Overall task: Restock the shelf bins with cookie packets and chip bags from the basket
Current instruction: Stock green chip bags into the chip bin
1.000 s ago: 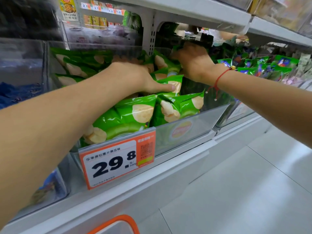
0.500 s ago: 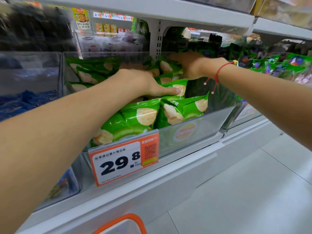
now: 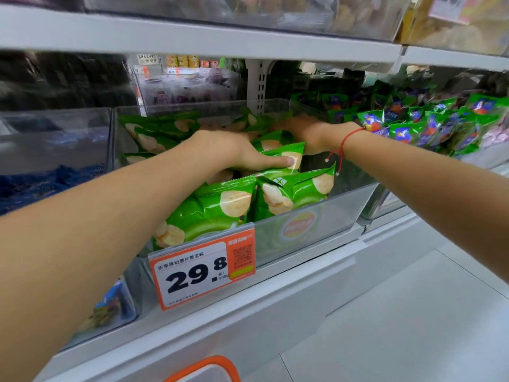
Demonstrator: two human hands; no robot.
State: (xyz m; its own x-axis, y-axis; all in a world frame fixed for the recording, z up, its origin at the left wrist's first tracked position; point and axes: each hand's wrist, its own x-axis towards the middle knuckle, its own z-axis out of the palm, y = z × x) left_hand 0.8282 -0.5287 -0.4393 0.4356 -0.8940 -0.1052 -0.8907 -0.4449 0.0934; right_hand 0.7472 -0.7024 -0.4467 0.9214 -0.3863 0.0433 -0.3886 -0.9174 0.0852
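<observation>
A clear shelf bin (image 3: pixel 316 224) holds several green chip bags (image 3: pixel 220 208) printed with potato slices. My left hand (image 3: pixel 234 153) is over the pile in the bin's middle. Its thumb lies along the front of an upright chip bag (image 3: pixel 292 150), and its fingers reach over the bag's top, out of sight. My right hand (image 3: pixel 303 130), with a red string on the wrist, lies low on the bags at the bin's back right. Its fingers stretch leftwards and the tips are lost among the bags. The basket's orange rim (image 3: pixel 203 366) shows at the bottom edge.
An orange price tag (image 3: pixel 202 268) reading 29.8 hangs on the bin's front. A bin of blue packets (image 3: pixel 49 183) stands to the left, and a bin of green and blue packets (image 3: pixel 413 125) to the right. A shelf board (image 3: pixel 192 37) runs close overhead. Pale floor lies lower right.
My right hand has dropped from the top rear of the bin down onto the bags. My left hand has stayed on the same upright bag.
</observation>
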